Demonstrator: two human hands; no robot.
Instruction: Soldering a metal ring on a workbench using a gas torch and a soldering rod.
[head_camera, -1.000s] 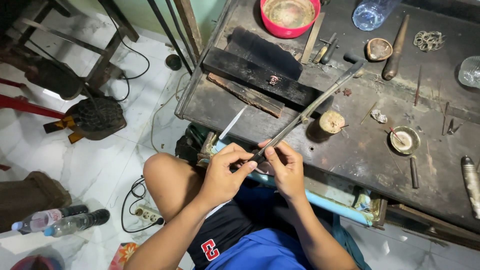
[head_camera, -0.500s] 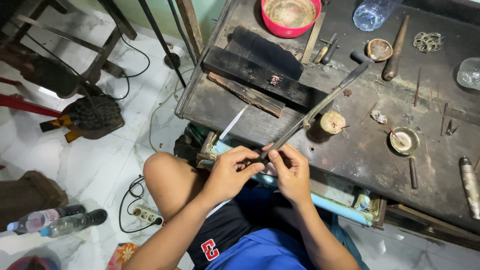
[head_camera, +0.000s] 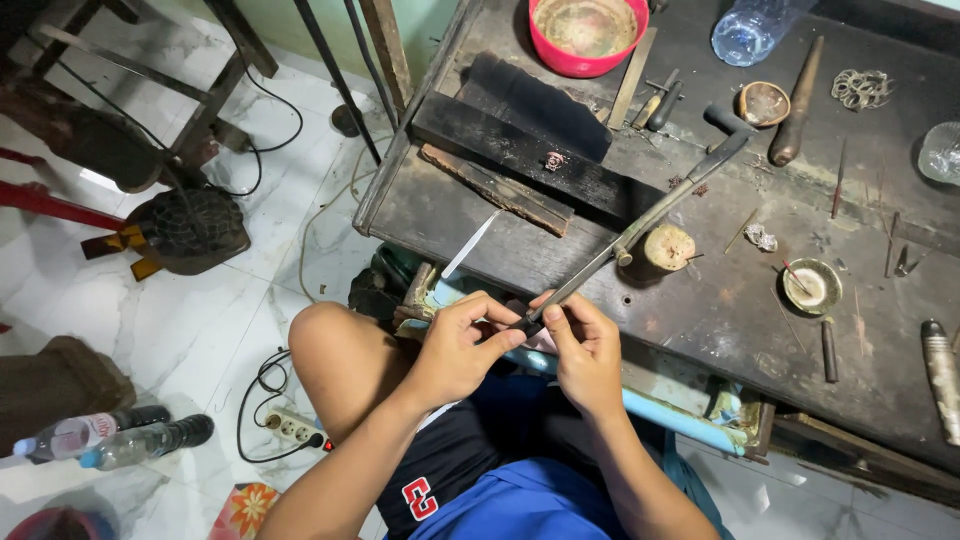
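So the biggest thing in shot was the dark, scarred tabletop, cluttered along its far edge, probably so the near part stayed free for working. The person sat at its near edge, knee up by the left corner.

A long metal saw frame ran diagonally from the far right down to the hands, its far handle end resting on the tabletop, which I'd guess took the weight so both hands could deal with the near end. The left hand and right hand met right there, just off the near edge. Fingers of both were pinched narrow around the frame's near tip; what exactly sat between them was too small to tell.

Far side: a red bowl, then a clear plastic bottle to its right. On the floor at near left lay two more bottles, one with a pale label band, one dark-capped. A white power strip sat beside the knee.
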